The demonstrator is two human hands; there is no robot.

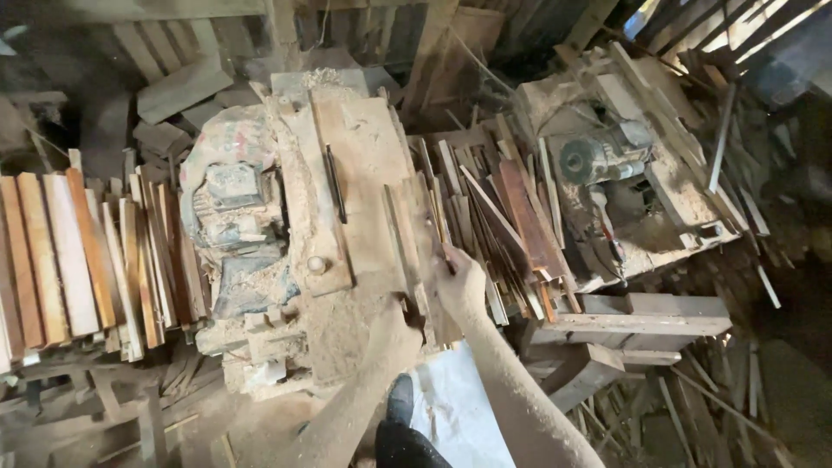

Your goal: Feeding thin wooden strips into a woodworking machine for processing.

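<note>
A dusty table saw (351, 165) covered in sawdust stands before me, its blade slot (335, 182) running lengthwise. A thin wooden strip (407, 243) lies along the table's right edge. My left hand (394, 334) rests at the near end of that strip, fingers curled on it. My right hand (459, 282) grips the strip's right side, beside a pile of offcut slats (498, 221).
A stack of planed boards (69, 260) lies to the left. An electric motor (230, 208) sits left of the saw table. A second machine with a motor (598, 160) stands at the right. Scrap wood (693, 399) litters the floor; a white sack (459, 407) lies near my legs.
</note>
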